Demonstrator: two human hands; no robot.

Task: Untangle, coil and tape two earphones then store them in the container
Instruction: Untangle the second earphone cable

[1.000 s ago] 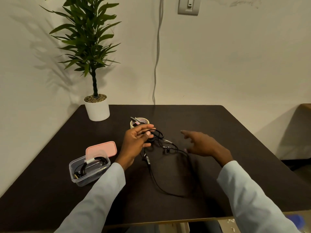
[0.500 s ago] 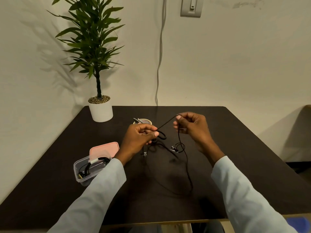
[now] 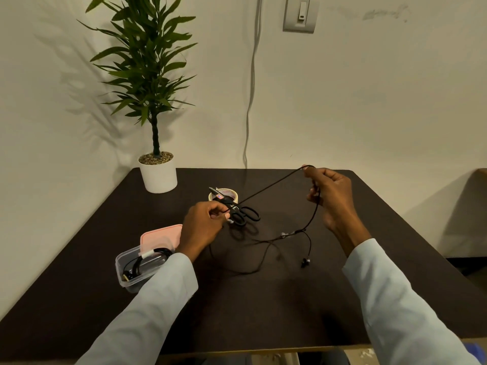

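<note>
Left hand [image 3: 203, 225] closed in a pinch on one end of the black earphone cord [image 3: 274, 184], fingertips drawn together just above the dark table [image 3: 263, 312]. Right hand [image 3: 333, 198] raised higher, thumb and fingers closed on the same cord at its topmost bend. Between the two pinches, cord pulled into a straight, taut line sloping down toward the left grip. Below the right grip, cord hanging down to a small junction, then splitting: one strand ending in an earbud [image 3: 305, 262] near the tabletop (touching it or not, cannot tell), the rest trailing in loose loops on the table beneath and between both hands. Just beyond the left grip, black-handled scissors [image 3: 243, 214] propped on a roll of tape [image 3: 224, 194]. Near the left wrist, clear container [image 3: 131, 270] already holding a coiled, taped earphone [image 3: 143, 260]; pink lid [image 3: 160, 237] lying behind it. Potted plant [image 3: 158, 169] well beyond the left grip, at the table's far corner.
</note>
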